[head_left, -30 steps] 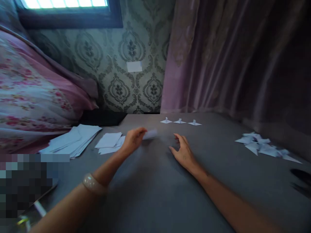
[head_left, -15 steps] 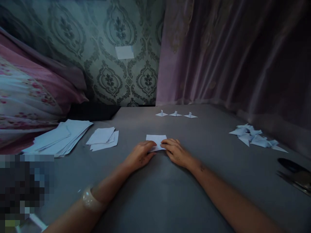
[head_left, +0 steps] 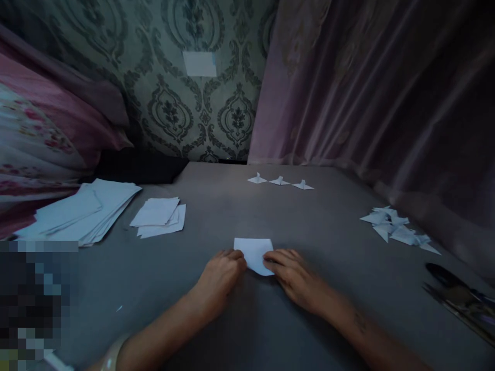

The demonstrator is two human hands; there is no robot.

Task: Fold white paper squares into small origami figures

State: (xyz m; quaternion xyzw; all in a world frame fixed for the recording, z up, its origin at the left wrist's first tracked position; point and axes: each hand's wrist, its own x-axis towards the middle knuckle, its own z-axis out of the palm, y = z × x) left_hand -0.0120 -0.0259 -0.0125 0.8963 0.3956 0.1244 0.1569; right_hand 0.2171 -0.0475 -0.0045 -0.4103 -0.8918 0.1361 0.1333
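A small white sheet of paper [head_left: 255, 253] lies between my hands at the middle of the grey table, its near edge curved up a little. My left hand [head_left: 225, 269] pinches its left side, fingers curled. My right hand [head_left: 291, 270] grips the right side, thumb below and fingers bent over the paper. Beyond them stand three folded paper figures [head_left: 279, 181] in a row. To the left is a loose stack of small paper squares [head_left: 158, 212].
A larger stack of paper sheets [head_left: 93, 211] lies at far left, in front of a black folded item [head_left: 139, 167]. On the right are a heap of folded paper pieces [head_left: 400, 226] and a dark, scissors-like tool [head_left: 448, 278]. Curtains [head_left: 328, 93] hang behind the table [head_left: 209, 201].
Both hands and the paper sit lower in view, nearer to me. The paper's near edge now bends. The camera has also shifted slightly.
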